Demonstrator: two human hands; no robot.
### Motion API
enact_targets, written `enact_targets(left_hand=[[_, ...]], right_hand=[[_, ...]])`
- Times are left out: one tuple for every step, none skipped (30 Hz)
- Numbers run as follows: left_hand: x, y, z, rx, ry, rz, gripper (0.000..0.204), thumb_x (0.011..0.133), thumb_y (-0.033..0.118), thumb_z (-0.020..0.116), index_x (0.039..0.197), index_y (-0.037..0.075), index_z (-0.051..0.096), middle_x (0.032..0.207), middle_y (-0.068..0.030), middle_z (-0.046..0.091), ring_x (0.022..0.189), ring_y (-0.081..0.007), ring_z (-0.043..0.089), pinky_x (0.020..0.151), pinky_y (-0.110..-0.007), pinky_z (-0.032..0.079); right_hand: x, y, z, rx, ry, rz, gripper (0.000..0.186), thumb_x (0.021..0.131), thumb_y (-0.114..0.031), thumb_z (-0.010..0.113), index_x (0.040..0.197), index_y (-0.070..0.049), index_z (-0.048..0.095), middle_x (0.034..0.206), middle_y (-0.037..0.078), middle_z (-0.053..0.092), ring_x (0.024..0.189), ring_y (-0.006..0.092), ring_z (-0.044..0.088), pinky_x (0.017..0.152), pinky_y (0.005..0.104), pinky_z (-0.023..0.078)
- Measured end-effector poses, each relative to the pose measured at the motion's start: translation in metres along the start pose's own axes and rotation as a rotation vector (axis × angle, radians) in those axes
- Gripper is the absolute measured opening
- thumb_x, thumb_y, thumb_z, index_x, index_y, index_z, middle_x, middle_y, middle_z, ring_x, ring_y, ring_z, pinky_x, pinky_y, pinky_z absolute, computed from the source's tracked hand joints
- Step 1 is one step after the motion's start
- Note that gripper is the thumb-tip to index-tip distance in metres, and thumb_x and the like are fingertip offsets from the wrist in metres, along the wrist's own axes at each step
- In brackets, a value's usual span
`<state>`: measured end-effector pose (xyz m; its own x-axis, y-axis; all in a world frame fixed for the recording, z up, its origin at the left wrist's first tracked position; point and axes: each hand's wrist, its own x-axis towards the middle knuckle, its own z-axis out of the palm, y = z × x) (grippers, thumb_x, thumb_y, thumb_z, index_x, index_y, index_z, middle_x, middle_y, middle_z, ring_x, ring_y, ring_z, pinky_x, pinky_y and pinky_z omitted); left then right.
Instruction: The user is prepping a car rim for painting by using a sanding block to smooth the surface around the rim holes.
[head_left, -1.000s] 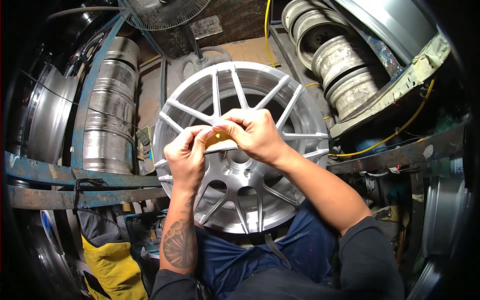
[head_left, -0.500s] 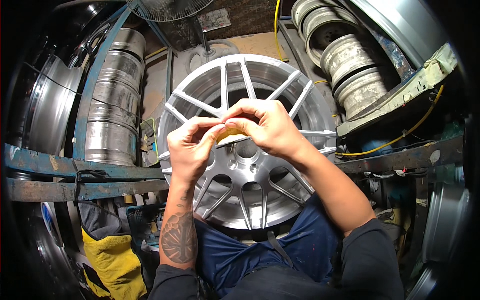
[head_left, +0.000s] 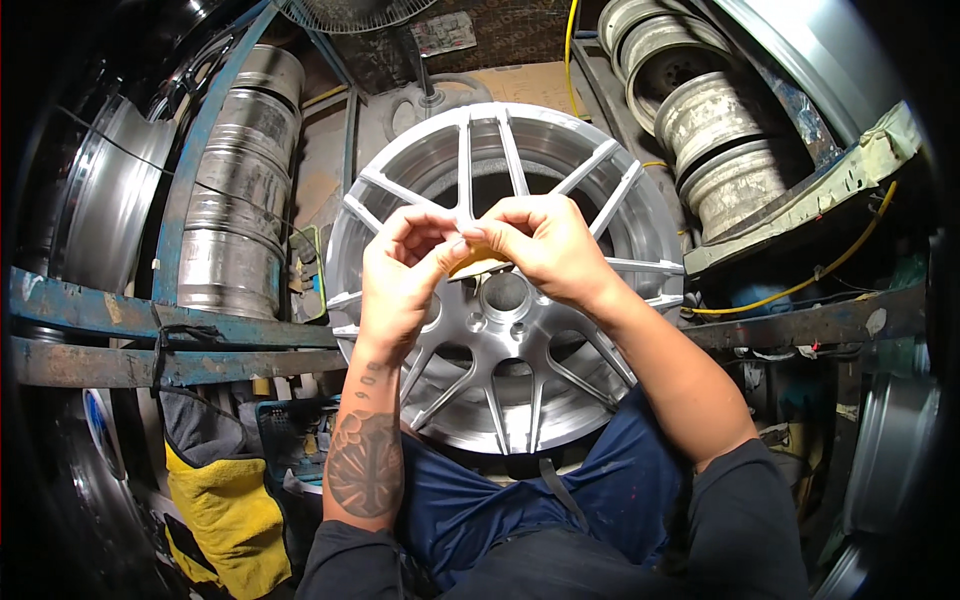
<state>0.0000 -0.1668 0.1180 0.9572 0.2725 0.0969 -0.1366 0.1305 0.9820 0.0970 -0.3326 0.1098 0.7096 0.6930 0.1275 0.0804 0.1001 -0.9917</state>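
Note:
A large silver alloy wheel with many thin spokes lies face up in front of my lap. Above its hub, my left hand and my right hand meet fingertip to fingertip. Pinched between them is a small yellow piece with a thin grey lower edge; its exact kind is hard to make out. Thumbs and index fingers of both hands close on its upper side, hiding part of it. The piece is held just above the wheel's centre hole, apart from the metal.
Silver wheel barrels are stacked behind a blue metal frame at the left. Worn rims line the right, beside a yellow hose. A fan stands at the back. A yellow and grey cloth hangs at the lower left.
The view has shifted slightly, so the wheel and both hands appear a little further right. My fingers have shifted on the yellow piece, still pinching it together.

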Motion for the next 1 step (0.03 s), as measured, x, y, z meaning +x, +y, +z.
enact_targets(left_hand=[[-0.0007, 0.0007, -0.001, 0.0, 0.004, 0.002, 0.024, 0.088, -0.001, 0.074, 0.109, 0.003, 0.063, 0.101, -0.0046, 0.067, 0.091, -0.0108, 0.064, 0.085, -0.025, 0.053]], right_hand=[[0.0005, 0.0015, 0.0033, 0.101, 0.012, -0.032, 0.021, 0.091, -0.023, 0.073, 0.103, -0.007, 0.079, 0.084, 0.008, 0.077, 0.072, 0.0061, 0.066, 0.067, 0.0223, 0.052]])
